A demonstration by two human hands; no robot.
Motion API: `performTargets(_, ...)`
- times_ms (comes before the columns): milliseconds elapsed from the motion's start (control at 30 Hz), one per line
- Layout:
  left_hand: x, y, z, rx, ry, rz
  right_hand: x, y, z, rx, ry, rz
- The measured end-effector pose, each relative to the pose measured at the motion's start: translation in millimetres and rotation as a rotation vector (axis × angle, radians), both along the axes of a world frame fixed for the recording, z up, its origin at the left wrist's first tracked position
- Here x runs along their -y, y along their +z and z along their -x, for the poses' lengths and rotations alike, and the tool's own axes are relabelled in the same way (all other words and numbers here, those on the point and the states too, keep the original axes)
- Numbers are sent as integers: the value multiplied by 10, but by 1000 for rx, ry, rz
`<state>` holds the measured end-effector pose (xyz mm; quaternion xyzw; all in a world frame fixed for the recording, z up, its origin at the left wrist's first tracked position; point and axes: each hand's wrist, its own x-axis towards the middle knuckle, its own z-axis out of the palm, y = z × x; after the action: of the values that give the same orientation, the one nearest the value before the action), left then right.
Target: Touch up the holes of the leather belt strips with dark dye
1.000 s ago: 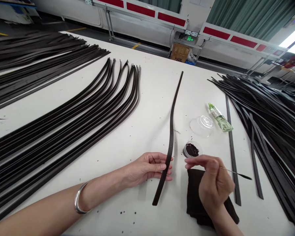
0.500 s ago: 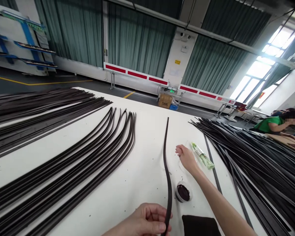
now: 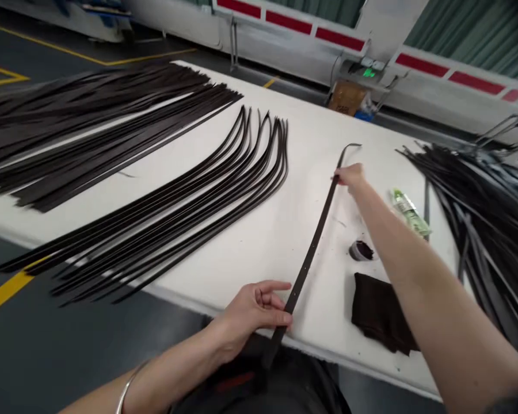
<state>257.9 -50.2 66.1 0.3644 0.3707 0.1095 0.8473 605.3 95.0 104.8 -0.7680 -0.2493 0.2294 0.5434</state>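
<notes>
A long dark strap (image 3: 314, 244) with small holes near its close end stretches between both hands above the white table (image 3: 259, 241). My left hand (image 3: 263, 307) pinches it near the table's front edge, thumb on top. Farther off, my right hand (image 3: 349, 175) grips it close to the far end, which bends over to the right. Right of the strap stands a small cup of dark paste (image 3: 361, 250). In front of the cup lies a folded dark cloth (image 3: 377, 310), partly behind my right forearm. A green-and-white packet (image 3: 409, 211) rests beyond that forearm.
Several dark straps (image 3: 207, 201) lie side by side left of centre, their near ends overhanging the table edge. More straps (image 3: 112, 121) are stacked at the far left. A loose heap of straps (image 3: 492, 213) covers the right side. A cardboard box (image 3: 346, 99) stands behind the table.
My right hand has moved from beside the packet onto the strap's far part and now grips it. The strap is pulled straighter. The view has tilted down.
</notes>
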Motion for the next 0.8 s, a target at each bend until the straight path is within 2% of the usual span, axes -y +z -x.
performTargets(167,194,114,330,-23,127,-112,-55,-3,-112,-164,-72,-104)
performTargets(300,370,168,471,-50,153,-220,94,4,-10,-253,-72,-216)
performTargets(467,524,230,631,-85,185,-245,234,-54,121,-332,-52,-266)
performTargets(800,662,140,795,-96,193,-231,350,8,270,-415,5,-356)
